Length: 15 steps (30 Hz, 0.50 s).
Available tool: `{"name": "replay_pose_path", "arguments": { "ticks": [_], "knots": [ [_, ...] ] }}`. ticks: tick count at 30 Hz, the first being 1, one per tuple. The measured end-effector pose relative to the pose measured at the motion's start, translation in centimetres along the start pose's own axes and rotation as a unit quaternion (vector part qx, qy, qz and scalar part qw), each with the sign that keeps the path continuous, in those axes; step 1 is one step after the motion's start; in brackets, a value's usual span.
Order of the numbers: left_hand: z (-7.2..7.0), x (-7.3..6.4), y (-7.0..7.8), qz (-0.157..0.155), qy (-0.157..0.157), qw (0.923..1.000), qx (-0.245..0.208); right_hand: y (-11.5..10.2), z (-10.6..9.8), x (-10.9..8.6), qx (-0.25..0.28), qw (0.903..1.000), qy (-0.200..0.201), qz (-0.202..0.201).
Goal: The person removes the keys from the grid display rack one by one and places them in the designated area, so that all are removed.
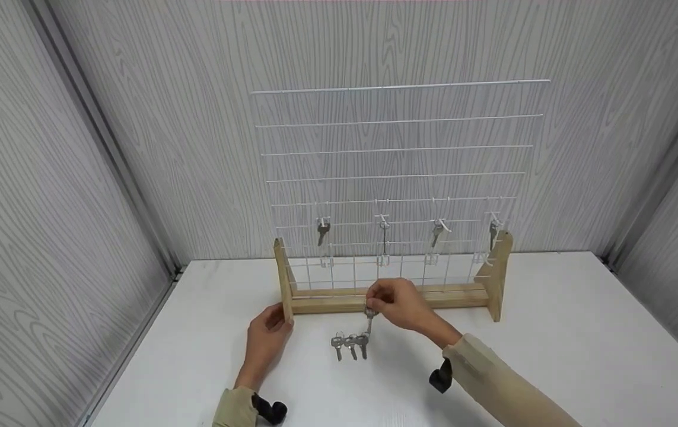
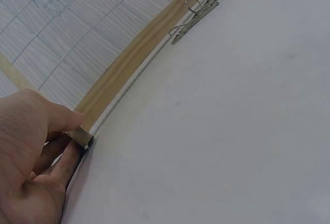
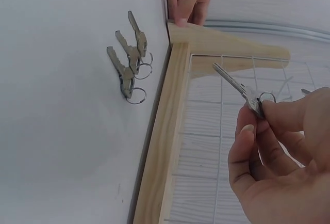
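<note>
My right hand [image 1: 401, 305] pinches a silver key [image 3: 238, 85] with a small split ring between thumb and fingers, in front of the rack's lower bar. In the right wrist view the blade points away from the fingertips. My left hand [image 1: 266, 339] grips the front end of the rack's left wooden foot [image 2: 82, 136] between thumb and fingers. Three more ringed keys [image 3: 124, 74] lie side by side on the white table, just before the rack. The rack has a wooden base [image 1: 327, 305] and an upright white wire grid [image 1: 401, 176].
Several keys hang in a row from white hooks on the grid, among them a left one [image 1: 322, 231] and a right one [image 1: 493, 233]. Lower hooks [image 1: 383, 260] sit beneath them. The right wooden foot [image 1: 497, 276] stands on the table [image 1: 552, 356]. Grey wood-patterned panels [image 1: 155, 118] enclose the back and sides.
</note>
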State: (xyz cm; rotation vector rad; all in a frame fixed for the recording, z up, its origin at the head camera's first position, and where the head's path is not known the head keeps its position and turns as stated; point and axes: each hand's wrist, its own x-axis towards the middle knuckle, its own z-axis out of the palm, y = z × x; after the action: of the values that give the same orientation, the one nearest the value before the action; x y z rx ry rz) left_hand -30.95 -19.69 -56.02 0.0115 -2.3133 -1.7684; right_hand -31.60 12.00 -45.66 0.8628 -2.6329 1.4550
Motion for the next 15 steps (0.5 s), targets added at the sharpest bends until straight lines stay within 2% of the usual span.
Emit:
{"name": "replay_pose_path", "arguments": {
  "ticks": [15],
  "knots": [
    [-0.1, -0.2, -0.3, -0.006, 0.000, 1.0000, 0.006, 3.7, 1.0, -0.9, 0.016, 0.9981, -0.057, 0.018]
  ]
}}
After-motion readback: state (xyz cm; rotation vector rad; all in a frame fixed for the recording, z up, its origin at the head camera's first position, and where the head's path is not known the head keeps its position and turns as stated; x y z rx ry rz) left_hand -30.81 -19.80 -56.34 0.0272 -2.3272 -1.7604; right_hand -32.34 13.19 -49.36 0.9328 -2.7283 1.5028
